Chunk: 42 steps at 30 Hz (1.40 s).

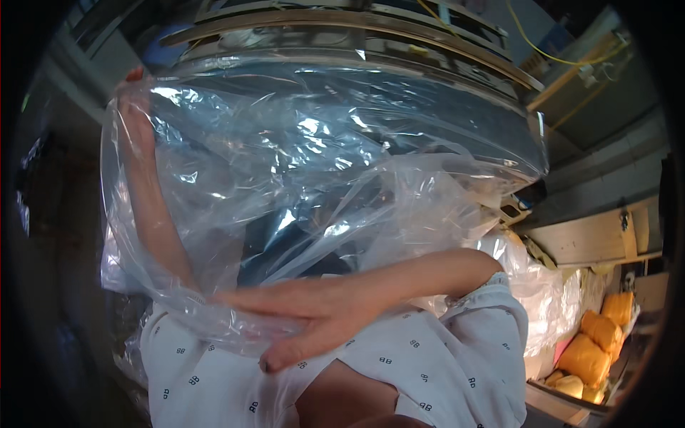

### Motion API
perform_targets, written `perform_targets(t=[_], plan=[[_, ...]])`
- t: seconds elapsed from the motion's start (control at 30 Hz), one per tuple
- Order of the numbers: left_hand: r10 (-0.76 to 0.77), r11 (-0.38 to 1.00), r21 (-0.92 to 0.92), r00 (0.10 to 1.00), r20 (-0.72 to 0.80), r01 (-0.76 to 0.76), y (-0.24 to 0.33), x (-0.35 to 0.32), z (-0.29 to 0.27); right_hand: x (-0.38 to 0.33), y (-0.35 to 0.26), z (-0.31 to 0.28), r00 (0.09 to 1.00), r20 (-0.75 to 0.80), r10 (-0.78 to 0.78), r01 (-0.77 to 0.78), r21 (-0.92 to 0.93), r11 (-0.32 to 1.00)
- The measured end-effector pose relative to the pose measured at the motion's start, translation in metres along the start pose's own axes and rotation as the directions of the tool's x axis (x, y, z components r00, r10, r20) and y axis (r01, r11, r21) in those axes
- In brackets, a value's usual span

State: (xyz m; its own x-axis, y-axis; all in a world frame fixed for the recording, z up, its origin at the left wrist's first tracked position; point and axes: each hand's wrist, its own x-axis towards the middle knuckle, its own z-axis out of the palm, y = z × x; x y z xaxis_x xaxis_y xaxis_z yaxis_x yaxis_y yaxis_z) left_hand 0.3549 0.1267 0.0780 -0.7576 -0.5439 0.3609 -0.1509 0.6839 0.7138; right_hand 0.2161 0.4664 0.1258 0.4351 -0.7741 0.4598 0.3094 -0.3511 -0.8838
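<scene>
Nearest, at the bottom of the frame, a white patterned shirt (221, 385) is seen from above. Across it, at lower centre, the right hand (321, 307) is stretched toward the left, its thumb spread away from its slightly blurred fingers, over the gathered near edge of a large clear plastic film (314, 153). The middle of the frame is filled by this film, creased and shining. At upper left, well apart from the right hand, the left hand (135, 107) is seen through the film, its arm apparently reaching up inside it; whether anything is gripped there cannot be told. Beyond, at upper centre and right, a broad dark blue thing (464, 118) lies under the film.

For good handling, the near edge would best be gathered loosely and kept from bunching, while the far corner is supported from inside with flat fingers rather than nails, since thin film could be torn. Slack should be eased out evenly, and snagging on the dark thing's right-hand corner should be watched for. Farthest, along the top, wooden slats (342, 25) are seen, with a yellow cable (524, 37) at upper right.
</scene>
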Motion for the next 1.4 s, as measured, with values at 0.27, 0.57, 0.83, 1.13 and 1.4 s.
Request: perform_targets(t=[0.27,0.57,0.83,1.13,1.4], plan=[[-0.561,0.813,0.23,0.826,0.065,0.534,-0.043,-0.208,-0.051,0.055,0.089,-0.227,0.981,-0.174,0.086,-0.188,-0.959,0.214],[-0.02,0.96,0.278,0.995,-0.098,0.046,-0.004,-0.005,-0.013,0.041,0.109,-0.211,0.951,-0.26,0.168,-0.239,-0.961,-0.135],[-0.221,0.974,-0.016,0.959,0.179,0.227,-0.052,0.096,0.067,0.045,0.105,-0.206,0.939,-0.285,0.194,-0.262,-0.955,-0.135],[-0.108,0.988,-0.139,0.946,-0.305,0.068,-0.005,0.077,0.054,0.072,0.088,-0.222,0.93,-0.355,-0.098,-0.289,-0.868,0.405],[0.291,0.879,0.475,0.752,-0.592,0.034,-0.024,0.052,0.024,0.033,0.057,-0.262,0.497,0.013,0.868,-0.864,0.103,0.493]])
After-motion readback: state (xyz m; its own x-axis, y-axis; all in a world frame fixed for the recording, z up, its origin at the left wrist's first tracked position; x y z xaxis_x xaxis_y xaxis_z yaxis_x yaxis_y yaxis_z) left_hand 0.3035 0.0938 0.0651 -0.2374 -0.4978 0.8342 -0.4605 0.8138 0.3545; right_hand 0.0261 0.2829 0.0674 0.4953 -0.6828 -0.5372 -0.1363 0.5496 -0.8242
